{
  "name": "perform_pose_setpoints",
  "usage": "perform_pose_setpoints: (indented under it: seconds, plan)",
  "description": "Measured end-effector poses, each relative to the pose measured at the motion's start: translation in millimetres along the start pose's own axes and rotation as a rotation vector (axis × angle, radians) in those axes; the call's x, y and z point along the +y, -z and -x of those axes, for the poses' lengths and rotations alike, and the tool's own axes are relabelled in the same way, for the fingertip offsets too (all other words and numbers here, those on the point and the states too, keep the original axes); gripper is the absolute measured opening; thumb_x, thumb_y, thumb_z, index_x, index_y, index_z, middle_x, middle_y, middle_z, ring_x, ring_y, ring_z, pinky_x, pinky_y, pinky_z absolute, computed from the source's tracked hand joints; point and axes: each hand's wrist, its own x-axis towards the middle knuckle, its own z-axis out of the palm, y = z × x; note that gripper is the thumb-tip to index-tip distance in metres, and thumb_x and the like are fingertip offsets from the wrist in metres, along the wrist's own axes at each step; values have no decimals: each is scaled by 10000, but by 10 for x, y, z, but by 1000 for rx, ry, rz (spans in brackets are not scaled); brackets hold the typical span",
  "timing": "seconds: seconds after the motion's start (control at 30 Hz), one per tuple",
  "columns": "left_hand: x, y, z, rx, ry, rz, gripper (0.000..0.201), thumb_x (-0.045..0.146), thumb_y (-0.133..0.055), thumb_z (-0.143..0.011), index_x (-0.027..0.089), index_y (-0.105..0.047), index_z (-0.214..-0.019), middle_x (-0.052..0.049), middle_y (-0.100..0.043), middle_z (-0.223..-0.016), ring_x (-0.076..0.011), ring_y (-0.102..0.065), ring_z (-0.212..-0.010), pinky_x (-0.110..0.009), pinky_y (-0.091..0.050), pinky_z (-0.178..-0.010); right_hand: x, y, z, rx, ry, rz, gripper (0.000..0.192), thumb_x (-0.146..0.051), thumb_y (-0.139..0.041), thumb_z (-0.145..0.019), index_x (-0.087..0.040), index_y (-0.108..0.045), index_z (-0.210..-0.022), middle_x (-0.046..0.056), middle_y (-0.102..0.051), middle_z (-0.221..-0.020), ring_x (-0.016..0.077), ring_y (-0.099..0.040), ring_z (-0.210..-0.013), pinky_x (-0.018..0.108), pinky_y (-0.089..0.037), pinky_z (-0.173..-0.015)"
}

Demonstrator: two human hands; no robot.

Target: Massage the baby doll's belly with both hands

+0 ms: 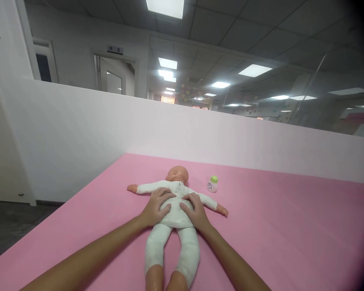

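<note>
Head view: left hand and right hand, fingers spread, press flat on baby doll torso; next needs a firmer grasp.

One baby doll, one small green-capped bottle, apparently, and two hands: left hand, right hand.

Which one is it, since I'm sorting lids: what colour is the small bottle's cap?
Green, on the small bottle; head view.
</note>
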Motion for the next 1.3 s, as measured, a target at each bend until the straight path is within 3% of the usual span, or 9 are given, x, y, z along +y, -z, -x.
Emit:
perform_pose_setpoints:
  seconds: [0.1, 0.3, 0.4, 0.5, 0.63, 0.73, 1.0, 1.13, 1.3]
  plan:
    - [-24, 18, -2, -28, -16, 28, 399, 323, -553, -978, 327, -647, -1366, -66, -563, -1456, -317, -452, -1420, -566, -357, -1208, 62, -27, 22, 32, 44, -9, 190, -337, -626, -938, -272, -671, -1111, 70, -672, -1143, 285, -606, -1151, 506, -470, -1079]
    - [-68, 24, -11, -100, -55, 4, 478, 336, -552, -988, 356, -567, -1465, -37, -451, -1607, -351, -305, -1540, -641, -240, -1255, 187, -44, 22, -20, 42, -27, 575, -381, -735, -876, -332, -579, -1427, 69, -514, -1551, 336, -440, -1456, 583, -338, -1223]
    - [-68, 10, -15, -76, -34, -20, 435, 316, -548, -977, 350, -614, -1406, -34, -523, -1542, -335, -363, -1498, -600, -291, -1240, 171, -38, 4, -29, 12, -47, 492, -366, -745, -866, -323, -640, -1345, 73, -598, -1453, 333, -510, -1385, 573, -376, -1196]
    - [-37, 4, -22, -45, -8, -8, 363, 307, -568, -953, 333, -672, -1300, -40, -621, -1387, -306, -489, -1360, -545, -373, -1183, 111, -33, -11, -5, -13, -62, 261, -317, -738, -852, -286, -703, -1109, 71, -697, -1190, 315, -611, -1188, 531, -469, -1093]
    - [13, 7, -36, -12, 25, 13, 296, 314, -569, -947, 306, -709, -1207, -55, -651, -1241, -287, -555, -1216, -520, -421, -1104, 48, -39, -4, 21, -6, -53, 98, -294, -720, -845, -255, -646, -895, 42, -663, -952, 284, -626, -995, 479, -518, -965]
    - [10, 6, -34, 1, 16, 19, 312, 291, -521, -967, 306, -719, -1209, -60, -654, -1248, -287, -552, -1227, -519, -412, -1104, 46, -49, 16, 53, 22, -56, 147, -288, -740, -832, -258, -644, -939, 47, -653, -997, 282, -624, -1031, 473, -513, -990]
    - [-97, -24, 8, -103, -43, -12, 515, 210, -329, -1027, 345, -551, -1472, 14, -501, -1576, -283, -285, -1549, -577, -204, -1257, 179, -48, 39, 4, 31, -55, 617, -385, -791, -834, -322, -594, -1415, 85, -506, -1554, 340, -441, -1457, 591, -341, -1220]
    - [-64, -31, -8, -94, -22, -32, 468, 262, -378, -1039, 347, -562, -1461, 2, -494, -1578, -294, -304, -1537, -561, -233, -1246, 195, -35, 46, 5, 19, -43, 528, -413, -774, -850, -334, -656, -1358, 71, -563, -1508, 333, -487, -1421, 597, -353, -1213]
    - [12, -26, -37, -50, 10, -17, 333, 381, -524, -994, 310, -676, -1282, -49, -641, -1330, -299, -508, -1311, -521, -344, -1154, 114, -26, 39, 26, -21, -88, 297, -356, -738, -866, -309, -752, -1159, 68, -693, -1290, 308, -594, -1268, 543, -436, -1147]
